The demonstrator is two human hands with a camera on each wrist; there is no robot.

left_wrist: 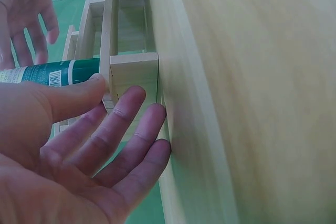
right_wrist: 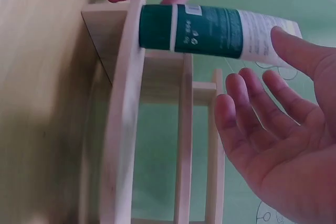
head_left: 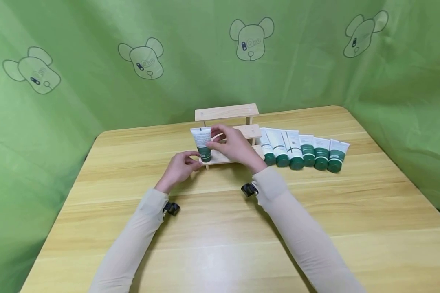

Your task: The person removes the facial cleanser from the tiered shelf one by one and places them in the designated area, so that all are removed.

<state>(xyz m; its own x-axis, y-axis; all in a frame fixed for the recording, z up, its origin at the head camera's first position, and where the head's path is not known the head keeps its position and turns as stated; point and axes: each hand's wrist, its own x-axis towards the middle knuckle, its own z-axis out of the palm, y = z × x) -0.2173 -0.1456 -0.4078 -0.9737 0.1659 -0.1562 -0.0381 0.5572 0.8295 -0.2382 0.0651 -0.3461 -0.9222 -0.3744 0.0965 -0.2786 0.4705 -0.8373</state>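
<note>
Right hand, fingers loose, steadies upright tube on rack; left hand, relaxed, touches its cap.

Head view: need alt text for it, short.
A white and green tube stands cap-down on the lowest step of a small wooden stepped rack, with the right hand at its side and the left hand by its cap. Six like tubes lie in a row right of the rack on a wooden table, against a green curtain.
</note>
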